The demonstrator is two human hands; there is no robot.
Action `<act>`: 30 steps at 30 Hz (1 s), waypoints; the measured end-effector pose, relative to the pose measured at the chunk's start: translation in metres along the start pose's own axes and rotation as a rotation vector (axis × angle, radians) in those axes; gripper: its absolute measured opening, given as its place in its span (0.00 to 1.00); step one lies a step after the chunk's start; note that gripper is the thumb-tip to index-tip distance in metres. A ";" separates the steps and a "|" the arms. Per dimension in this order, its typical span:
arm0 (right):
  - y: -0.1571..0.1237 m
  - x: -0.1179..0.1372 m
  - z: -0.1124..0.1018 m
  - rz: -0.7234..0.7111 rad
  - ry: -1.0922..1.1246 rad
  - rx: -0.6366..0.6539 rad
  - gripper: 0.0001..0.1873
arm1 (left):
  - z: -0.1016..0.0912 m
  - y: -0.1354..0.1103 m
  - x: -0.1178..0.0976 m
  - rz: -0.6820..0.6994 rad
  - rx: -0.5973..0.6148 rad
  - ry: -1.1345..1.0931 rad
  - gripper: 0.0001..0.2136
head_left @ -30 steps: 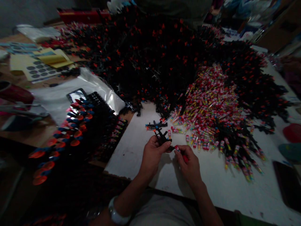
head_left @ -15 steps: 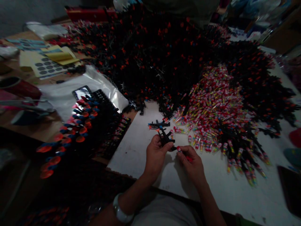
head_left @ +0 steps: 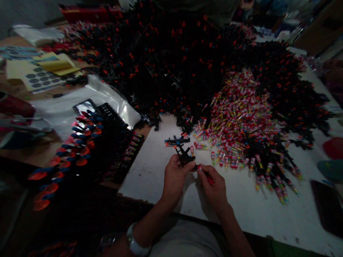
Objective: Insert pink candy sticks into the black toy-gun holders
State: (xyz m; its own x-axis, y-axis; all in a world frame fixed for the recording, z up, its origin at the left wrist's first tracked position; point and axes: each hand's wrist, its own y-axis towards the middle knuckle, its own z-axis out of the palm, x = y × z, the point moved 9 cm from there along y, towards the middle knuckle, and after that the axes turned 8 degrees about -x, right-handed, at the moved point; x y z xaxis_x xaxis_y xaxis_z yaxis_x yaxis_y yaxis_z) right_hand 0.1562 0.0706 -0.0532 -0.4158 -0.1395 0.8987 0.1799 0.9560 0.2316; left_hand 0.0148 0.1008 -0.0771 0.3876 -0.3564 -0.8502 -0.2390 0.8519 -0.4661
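Note:
Over the white board (head_left: 150, 171), my left hand (head_left: 173, 178) is closed on a small black toy gun (head_left: 184, 154), pinched between thumb and fingers. Close beside it, my right hand (head_left: 214, 185) pinches a small candy tube with a red-and-white label (head_left: 199, 167), mostly covered by the fingers. The tube's end meets the gun's near end; whether they are joined I cannot tell. Something red (head_left: 209, 180) shows between the right fingers. Just beyond my left hand lie another black toy gun (head_left: 177, 140) and a loose labelled tube (head_left: 201, 146).
A large heap of black toy guns with orange tips (head_left: 160, 67) covers the back. Labelled tubes (head_left: 243, 107) are piled at right, beside guns fitted with tubes (head_left: 268, 164). Stacked orange-cupped pieces (head_left: 80, 150), a plastic bag (head_left: 107, 96) and stickers (head_left: 41, 78) lie left; a dark phone (head_left: 327, 207) right.
The whole view has shifted, so things appear a little further left. Both hands keep their hold, and the tube stays against the gun's near end.

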 end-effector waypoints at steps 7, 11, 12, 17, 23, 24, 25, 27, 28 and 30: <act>-0.006 0.006 -0.006 -0.100 -0.219 -0.119 0.11 | 0.004 -0.002 0.003 -0.011 -0.023 -0.052 0.14; -0.012 0.016 -0.010 -0.227 -0.342 -0.179 0.07 | 0.017 -0.009 0.009 -0.039 0.002 -0.061 0.14; -0.013 0.017 -0.010 -0.239 -0.354 -0.179 0.06 | 0.021 -0.011 0.011 -0.037 0.018 -0.048 0.14; -0.001 0.018 -0.052 -0.261 -0.494 -0.253 0.08 | 0.045 -0.008 -0.007 0.088 0.244 0.156 0.09; 0.025 0.021 -0.184 -0.210 -0.912 -0.728 0.25 | 0.017 0.047 -0.091 0.803 0.056 0.979 0.14; 0.029 0.019 -0.184 -0.194 -0.895 -0.711 0.25 | 0.013 0.057 -0.092 0.829 0.048 1.109 0.15; 0.034 0.015 -0.173 -0.185 -0.837 -0.640 0.23 | 0.009 0.066 -0.090 0.833 0.049 1.170 0.15; 0.042 0.008 -0.124 -0.182 -0.658 -0.408 0.18 | 0.004 0.075 -0.080 0.824 0.073 1.258 0.16; 0.044 0.006 -0.091 -0.176 -0.565 -0.292 0.16 | 0.003 0.075 -0.075 0.827 0.083 1.284 0.16; 0.046 0.004 -0.027 -0.152 -0.460 -0.114 0.13 | 0.001 0.070 -0.064 0.843 0.093 1.336 0.17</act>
State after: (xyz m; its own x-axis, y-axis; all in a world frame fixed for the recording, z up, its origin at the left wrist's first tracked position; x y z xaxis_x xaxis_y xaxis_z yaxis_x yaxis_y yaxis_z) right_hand 0.1867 0.1074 -0.0289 -0.7907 -0.1220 0.6000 0.1722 0.8961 0.4091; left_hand -0.0257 0.1842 -0.0549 -0.8657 0.1875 -0.4640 0.1006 0.9734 0.2057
